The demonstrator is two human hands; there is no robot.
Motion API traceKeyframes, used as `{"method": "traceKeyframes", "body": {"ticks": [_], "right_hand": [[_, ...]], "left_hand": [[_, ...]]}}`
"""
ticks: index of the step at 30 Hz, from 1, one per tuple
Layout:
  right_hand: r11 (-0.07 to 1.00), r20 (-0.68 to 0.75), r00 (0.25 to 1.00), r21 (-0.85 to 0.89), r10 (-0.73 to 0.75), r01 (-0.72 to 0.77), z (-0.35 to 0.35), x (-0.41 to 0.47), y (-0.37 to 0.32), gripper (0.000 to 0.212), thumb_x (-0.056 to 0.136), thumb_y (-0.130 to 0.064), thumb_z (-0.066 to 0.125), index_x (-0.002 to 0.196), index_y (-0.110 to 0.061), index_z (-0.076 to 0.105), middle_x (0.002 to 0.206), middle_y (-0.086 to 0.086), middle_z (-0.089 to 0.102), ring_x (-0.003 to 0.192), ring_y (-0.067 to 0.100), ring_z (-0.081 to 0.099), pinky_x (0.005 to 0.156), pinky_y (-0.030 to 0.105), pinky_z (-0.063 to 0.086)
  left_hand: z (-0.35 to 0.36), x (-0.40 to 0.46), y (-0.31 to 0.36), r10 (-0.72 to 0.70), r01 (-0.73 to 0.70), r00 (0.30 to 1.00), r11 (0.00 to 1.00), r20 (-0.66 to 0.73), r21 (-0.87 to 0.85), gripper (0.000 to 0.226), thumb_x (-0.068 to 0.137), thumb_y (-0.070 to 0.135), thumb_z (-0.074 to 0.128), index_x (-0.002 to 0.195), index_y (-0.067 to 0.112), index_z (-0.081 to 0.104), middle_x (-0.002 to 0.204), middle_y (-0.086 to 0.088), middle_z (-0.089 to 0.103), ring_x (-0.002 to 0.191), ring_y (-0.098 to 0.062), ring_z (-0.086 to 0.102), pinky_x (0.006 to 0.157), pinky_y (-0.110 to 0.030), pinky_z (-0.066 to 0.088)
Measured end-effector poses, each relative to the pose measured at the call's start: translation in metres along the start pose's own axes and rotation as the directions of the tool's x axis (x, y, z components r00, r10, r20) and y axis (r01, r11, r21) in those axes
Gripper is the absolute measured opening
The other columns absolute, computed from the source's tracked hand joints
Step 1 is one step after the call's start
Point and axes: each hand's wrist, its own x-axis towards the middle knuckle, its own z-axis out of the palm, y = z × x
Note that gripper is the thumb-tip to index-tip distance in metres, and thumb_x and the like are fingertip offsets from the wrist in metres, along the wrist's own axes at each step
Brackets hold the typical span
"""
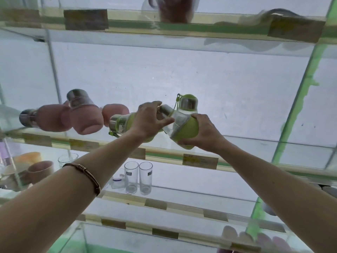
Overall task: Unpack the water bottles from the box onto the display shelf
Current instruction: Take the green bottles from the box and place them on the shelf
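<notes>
Both hands reach up to the glass display shelf at the centre of the head view. The right hand curls around the rounded green base of a tilted green water bottle, whose metal cap points toward 10 o'clock. The left hand has its fingers bent around that cap end, thumb stretched toward the bottle's clear middle, so it grips the same bottle near the top. Just at 12 o'clock of the held bottle a second green bottle stands upright on the shelf, silver collar and green loop showing. At 9 o'clock of the left hand a third green bottle lies leaning, its cap toward the shelf's front edge, partly hidden by the left wrist. Further toward 9 o'clock several pink bottles with metal caps crowd together on the same shelf, blurred. On the shelf below, toward 6 o'clock, two clear drinking glasses stand side by side, touching or nearly so, with a small lidded jar just at their 9 o'clock. A copper-coloured bangle circles the left forearm
</notes>
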Motion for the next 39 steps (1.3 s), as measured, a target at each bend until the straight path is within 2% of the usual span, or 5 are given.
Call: {"method": "traceKeyframes", "body": {"ticks": [7, 18, 25, 32, 39], "right_hand": [[0.998, -0.006, 0.999, -0.026, 0.052, -0.052, 0.001, -0.002, -0.003, 0.103, 0.064, -0.042, 0.085, 0.144, -0.015, 0.027, 0.138, 0.004, 0.03, 0.128, 0.019, 0.032, 0.107, 0.031, 0.033], [0.985, -0.082, 0.996, -0.168, 0.02, -0.034, 0.002, -0.048, -0.025, 0.094, 0.069, -0.04, 0.081, 0.143, -0.014, 0.029, 0.139, 0.006, 0.028, 0.13, 0.02, 0.026, 0.104, 0.026, 0.026], [0.986, -0.041, 0.999, -0.164, -0.013, 0.006, -0.006, -0.08, -0.041, 0.091, 0.071, -0.04, 0.081, 0.143, -0.016, 0.031, 0.143, 0.004, 0.027, 0.134, 0.018, 0.024, 0.105, 0.025, 0.026], [0.995, 0.043, 0.998, -0.082, -0.055, 0.058, -0.034, -0.126, -0.062, 0.081, 0.075, -0.042, 0.077, 0.141, -0.016, 0.038, 0.14, 0.001, 0.041, 0.127, 0.015, 0.04, 0.098, 0.02, 0.03], [0.991, 0.196, 0.971, 0.02, -0.134, 0.132, -0.033, -0.188, -0.076, 0.07, 0.081, -0.048, 0.069, 0.138, -0.019, 0.042, 0.136, -0.001, 0.049, 0.121, 0.013, 0.046, 0.101, 0.031, 0.04]], "left_hand": [[0.011, -0.008, -0.016, 0.057, -0.054, 0.998, 0.997, -0.031, 0.063, 0.066, 0.083, 0.043, 0.067, 0.138, 0.012, 0.044, 0.137, -0.012, 0.046, 0.128, -0.028, 0.038, 0.107, -0.038, 0.028], [0.012, -0.059, -0.019, 0.183, -0.182, 0.983, 0.983, -0.013, 0.029, 0.042, 0.086, 0.022, 0.065, 0.125, 0.011, 0.055, 0.129, -0.01, 0.049, 0.121, -0.027, 0.039, 0.103, -0.035, 0.03], [0.003, -0.09, -0.005, 0.074, -0.074, 0.997, 0.993, 0.001, -0.097, 0.039, 0.086, 0.018, 0.065, 0.124, 0.012, 0.056, 0.125, -0.012, 0.05, 0.116, -0.028, 0.045, 0.101, -0.037, 0.039], [-0.008, -0.139, 0.03, -0.16, 0.159, 0.987, 0.923, 0.026, -0.352, 0.03, 0.091, 0.018, 0.059, 0.12, 0.012, 0.058, 0.113, -0.004, 0.061, 0.098, -0.015, 0.058, 0.08, -0.023, 0.045], [-0.004, -0.224, 0.062, -0.291, 0.286, 0.956, 0.896, 0.037, -0.339, 0.025, 0.093, 0.019, 0.055, 0.118, 0.015, 0.059, 0.109, 0.005, 0.062, 0.087, 0.001, 0.057, 0.069, -0.012, 0.042]]}}
